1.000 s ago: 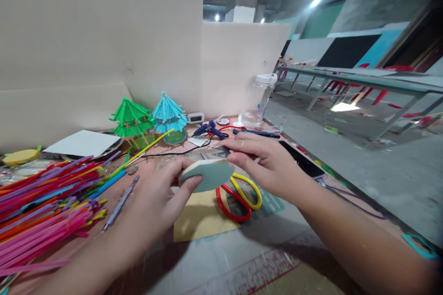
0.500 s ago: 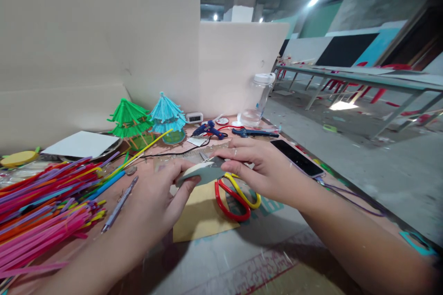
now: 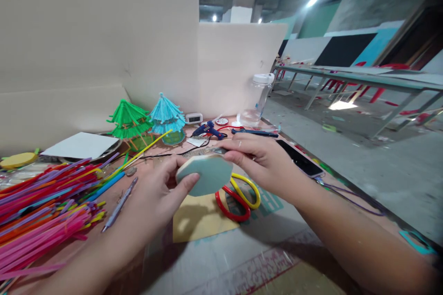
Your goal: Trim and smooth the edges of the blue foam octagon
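Both my hands hold a pale teal foam piece with several straight edges, lifted a little above the table. My left hand pinches its left edge with thumb in front and fingers behind. My right hand grips its upper right edge with closed fingers. Its flat teal face is turned toward me. Just below it lie scissors with red and yellow handles, resting partly on a yellow paper sheet.
A big pile of coloured straws fills the left. A pen lies beside it. Green and blue straw pagodas stand at the back by a glue gun, a clear jar and a phone.
The foam piece was tipped nearly edge-on half a second ago; now its flat face is turned back toward me. Both hands stayed in about the same place.
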